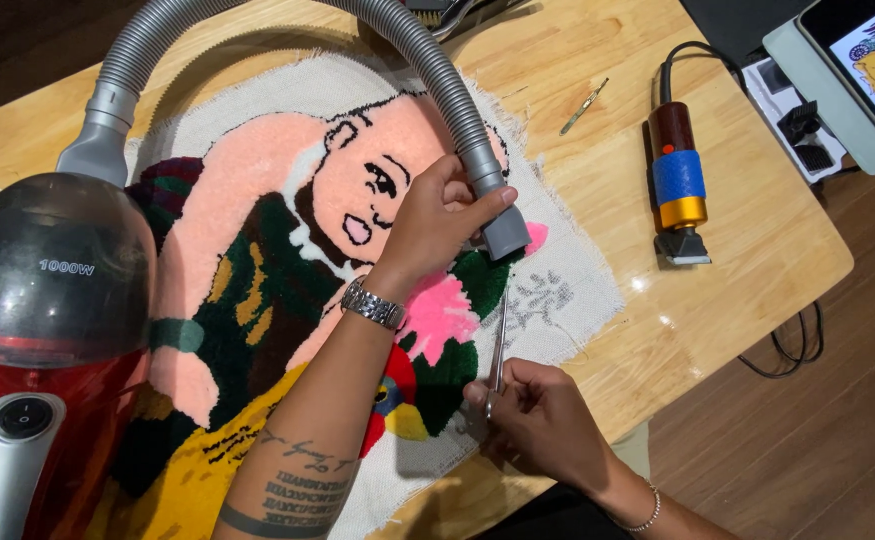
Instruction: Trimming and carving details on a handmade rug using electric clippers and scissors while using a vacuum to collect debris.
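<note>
A light wooden table [757, 270] fills the view, with darker wood floor beyond its right edge. Most of the tabletop is covered by a tufted rug [287, 300] on pale backing cloth, showing a pink-faced figure with green, yellow and bright pink areas. At the left stands a red canister vacuum [47, 340] with a smoky dome, and its grey ribbed hose [257, 20] arches over the rug and comes down to a grey nozzle [506, 228] resting at the rug's right side. The left hand [437, 225], a metal watch on its wrist, is wrapped firmly around the hose just above the nozzle, fingers curled closed on it. Below, at the table's near edge, the right hand [537, 415] pinches slim scissors [499, 350], fingers closed through the handles, with the blades pointing up toward the nozzle over the pink patch. To the right lies an electric carving clipper [678, 185] with a blue band, its cord trailing off. A tablet [872, 60] sits at the top right corner, and small tweezers [583, 106] lie near the clipper.
</note>
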